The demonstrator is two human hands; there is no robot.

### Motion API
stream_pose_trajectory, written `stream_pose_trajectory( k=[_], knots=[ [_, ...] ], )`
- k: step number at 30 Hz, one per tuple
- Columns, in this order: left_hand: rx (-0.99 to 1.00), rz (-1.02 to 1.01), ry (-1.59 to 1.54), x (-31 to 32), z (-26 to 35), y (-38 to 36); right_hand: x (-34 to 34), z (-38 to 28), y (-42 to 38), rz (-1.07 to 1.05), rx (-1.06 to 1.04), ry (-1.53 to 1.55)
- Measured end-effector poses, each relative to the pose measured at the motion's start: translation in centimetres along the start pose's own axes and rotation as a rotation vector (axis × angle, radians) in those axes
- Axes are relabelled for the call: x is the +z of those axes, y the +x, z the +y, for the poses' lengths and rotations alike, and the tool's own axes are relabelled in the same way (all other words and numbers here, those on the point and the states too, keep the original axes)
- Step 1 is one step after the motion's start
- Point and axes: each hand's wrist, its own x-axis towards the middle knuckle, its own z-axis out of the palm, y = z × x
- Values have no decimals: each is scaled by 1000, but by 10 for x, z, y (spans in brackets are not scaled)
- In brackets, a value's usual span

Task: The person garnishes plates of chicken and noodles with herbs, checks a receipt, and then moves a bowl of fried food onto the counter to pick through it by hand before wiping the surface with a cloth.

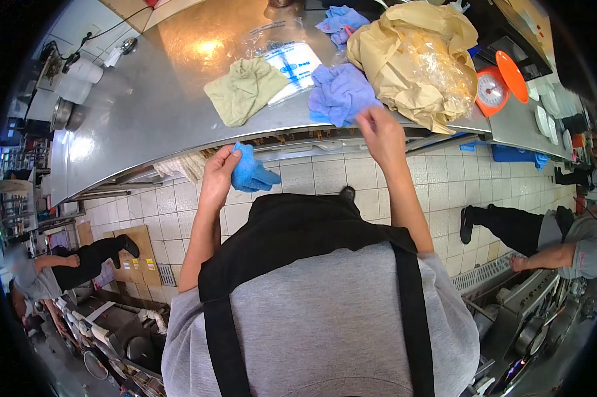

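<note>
My left hand (217,175) is closed on a bright blue cloth (251,171), pinched at its upper corner between thumb and fingers. The cloth hangs crumpled in front of the worktop's near edge. My right hand (383,139) is raised at that edge with its fingers curled in; what they hold, if anything, is hidden. Its fingertips are right by a crumpled purple-blue cloth (341,92) on the steel worktop (146,109). Left of that cloth lies a folded pale green cloth (244,89), partly over a white plastic bag packet (295,66) with blue print.
A big brown paper bag (417,59) with clear plastic stands behind my right hand. Beside it is an orange kitchen scale (492,91). Another blue-purple cloth (342,23) lies farther back. One person (73,261) is at the left, another (543,238) at the right.
</note>
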Motion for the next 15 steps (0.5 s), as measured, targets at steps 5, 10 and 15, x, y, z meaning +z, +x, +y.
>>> stream_pose_trajectory(
  k=[5, 10, 15],
  knots=[
    [170, -61, 66, 17, 76, 27, 22, 3, 79, 153, -398, -123],
    [597, 1, -272, 38, 194, 89, -38, 19, 135, 154, -67, 438],
    [685, -49, 33, 75, 267, 104, -103, 8, 152, 177, -21, 1043]
  ],
)
